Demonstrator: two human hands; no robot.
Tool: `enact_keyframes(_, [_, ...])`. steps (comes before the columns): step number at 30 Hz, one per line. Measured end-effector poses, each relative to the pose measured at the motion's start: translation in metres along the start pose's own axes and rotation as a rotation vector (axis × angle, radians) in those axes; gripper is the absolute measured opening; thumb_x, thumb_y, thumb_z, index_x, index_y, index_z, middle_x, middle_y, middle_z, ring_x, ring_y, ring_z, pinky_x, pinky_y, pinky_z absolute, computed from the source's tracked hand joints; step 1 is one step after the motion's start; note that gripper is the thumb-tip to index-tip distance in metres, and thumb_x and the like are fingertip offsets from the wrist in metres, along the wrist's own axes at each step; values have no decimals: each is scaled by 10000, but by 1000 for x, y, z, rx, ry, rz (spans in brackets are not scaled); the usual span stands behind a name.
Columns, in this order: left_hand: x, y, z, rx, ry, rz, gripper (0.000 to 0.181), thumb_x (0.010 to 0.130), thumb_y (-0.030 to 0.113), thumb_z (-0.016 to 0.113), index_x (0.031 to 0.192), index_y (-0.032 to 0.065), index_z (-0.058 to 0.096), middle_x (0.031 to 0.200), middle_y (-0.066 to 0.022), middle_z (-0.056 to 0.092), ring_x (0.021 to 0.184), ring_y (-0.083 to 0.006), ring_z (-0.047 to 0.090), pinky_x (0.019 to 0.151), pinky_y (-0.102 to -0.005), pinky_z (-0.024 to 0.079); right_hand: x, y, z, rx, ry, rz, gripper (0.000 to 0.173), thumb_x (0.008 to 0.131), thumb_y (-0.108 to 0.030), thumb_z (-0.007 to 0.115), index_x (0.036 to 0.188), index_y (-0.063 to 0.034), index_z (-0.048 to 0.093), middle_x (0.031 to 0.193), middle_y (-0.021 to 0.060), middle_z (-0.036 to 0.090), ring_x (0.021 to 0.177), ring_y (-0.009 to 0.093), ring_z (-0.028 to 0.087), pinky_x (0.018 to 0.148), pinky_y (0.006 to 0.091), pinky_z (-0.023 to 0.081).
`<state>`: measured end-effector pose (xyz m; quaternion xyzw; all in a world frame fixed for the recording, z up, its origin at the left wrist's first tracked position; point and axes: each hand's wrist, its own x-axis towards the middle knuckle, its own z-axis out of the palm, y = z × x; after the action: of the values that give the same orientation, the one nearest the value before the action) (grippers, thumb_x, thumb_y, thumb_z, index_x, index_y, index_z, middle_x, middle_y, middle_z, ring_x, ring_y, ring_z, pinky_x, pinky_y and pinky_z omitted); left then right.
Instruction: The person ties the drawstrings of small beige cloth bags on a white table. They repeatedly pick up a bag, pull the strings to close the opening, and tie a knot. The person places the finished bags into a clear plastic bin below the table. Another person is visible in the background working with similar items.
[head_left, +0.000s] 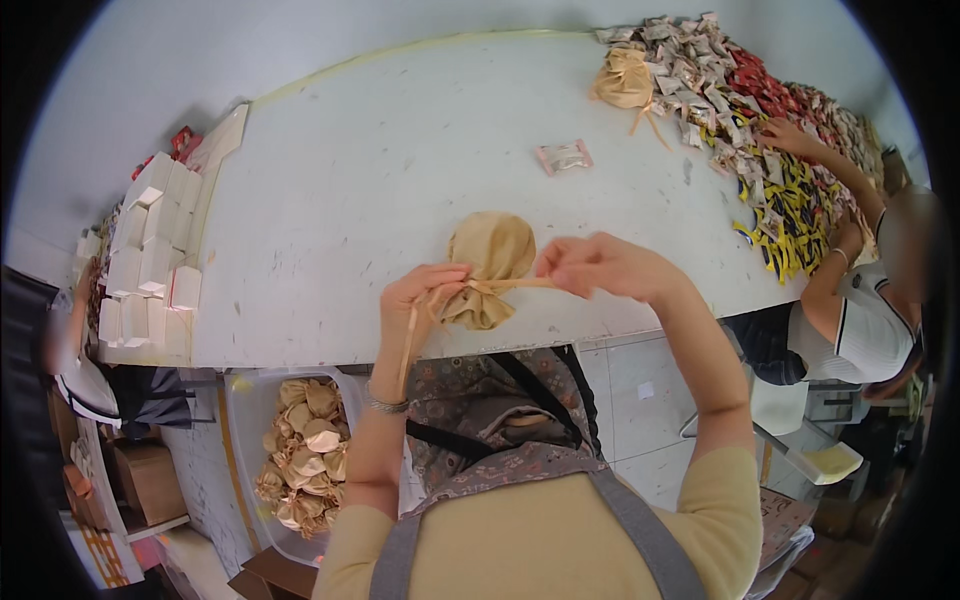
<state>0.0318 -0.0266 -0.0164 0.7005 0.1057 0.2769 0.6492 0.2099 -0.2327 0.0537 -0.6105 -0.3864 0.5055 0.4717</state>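
Observation:
A full gold-beige fabric pouch (491, 244) lies on the white table before me, its neck gathered and its ruffled mouth towards me. My left hand (424, 294) pinches the pouch's neck, where a ribbon knot or crossing shows. One loose ribbon end hangs down over my left wrist. My right hand (592, 264) grips the other end of the peach ribbon (521, 283), which is stretched straight out to the right from the neck. The fingertips of the right hand are slightly blurred.
A wrapped sweet (565, 157) and a second tied pouch (624, 79) lie farther back. Heaped wrapped sweets (787, 202) cover the right end, where a co-worker's hand (787, 139) reaches in. White boxes (154, 232) are stacked left. A plastic bin (247, 420) holds several pouches.

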Motion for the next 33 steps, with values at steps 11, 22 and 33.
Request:
enact_keyframes(11, [-15, 13, -85, 94, 345, -434, 487, 885, 194, 625, 1287, -15, 445, 1174, -198, 565, 917, -175, 568, 752, -294, 497, -38, 51, 40, -1256, 771, -238, 375, 710, -248, 763, 1015, -69, 640, 1023, 64, 588, 963, 255, 535, 792, 417, 430])
enact_keyframes(22, [-8, 21, -7, -243, -219, -641, 407, 888, 93, 576, 1284, 75, 486, 725, -31, 584, 609, -135, 542, 560, -281, 426, 38, 58, 85, -207, 506, -339, 323, 803, -15, 607, 1120, -76, 606, 903, 84, 596, 760, 164, 574, 660, 262, 462])
enact_keyframes(33, [-12, -5, 2, 475, -210, 243, 143, 703, 44, 772, 826, 41, 700, 715, -30, 498, 626, -133, 502, 539, -267, 405, 54, 64, 65, -326, 345, -219, 209, 821, -156, 606, 987, -73, 703, 782, 96, 621, 676, 206, 599, 634, 323, 482])
